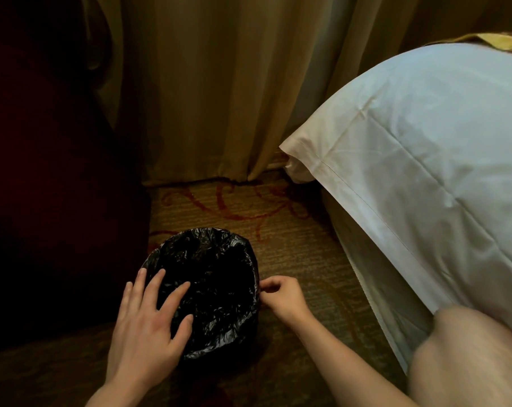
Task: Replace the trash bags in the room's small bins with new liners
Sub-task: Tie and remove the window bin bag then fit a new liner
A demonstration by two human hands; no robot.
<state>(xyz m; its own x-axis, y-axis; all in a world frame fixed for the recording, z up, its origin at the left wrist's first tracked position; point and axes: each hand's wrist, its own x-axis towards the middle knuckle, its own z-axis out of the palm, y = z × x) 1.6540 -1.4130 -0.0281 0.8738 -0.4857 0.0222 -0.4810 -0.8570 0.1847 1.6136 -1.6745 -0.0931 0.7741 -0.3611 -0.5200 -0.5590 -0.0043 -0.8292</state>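
Fitting stage, I'd say: the black liner (216,277) sat in the small bin (250,257), left hand (149,321) spread open over the bin's near-left rim, right hand (281,295) pinching film at its right rim (slack there, probably), so tucking it evenly seemed next.

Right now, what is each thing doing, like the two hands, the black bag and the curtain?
Black liner: spread open, edge folded over the rim, crinkled.
Left hand: open, fingers spread over the liner's opening.
Right hand: pinching the liner's right edge.
Curtain: drawn shut, hanging straight down.
White duvet: draped, corner hanging free.
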